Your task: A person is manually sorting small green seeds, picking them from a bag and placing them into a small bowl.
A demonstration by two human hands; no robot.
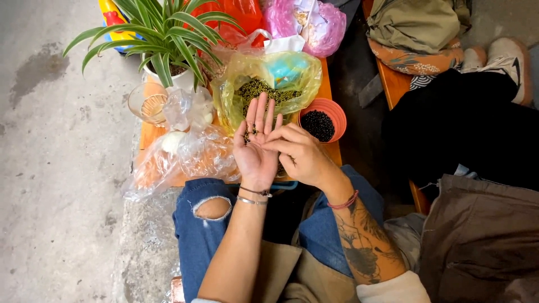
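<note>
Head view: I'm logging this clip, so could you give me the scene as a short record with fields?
left hand: open, palm up, a few dark seeds on it
right hand: fingertips at the left palm
yellow bag: open, holds greenish seeds
orange bowl: holds black seeds, right of the bag
clear bags: left of the hands
potted plant: far left of the wooden table

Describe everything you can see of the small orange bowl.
The small orange bowl is round and shallow, plastic-looking, standing upright on the orange table at its right edge. Small dark beads or seeds fill it. It sits against the yellow plastic bag, just beyond the right hand, which does not touch it.
</note>
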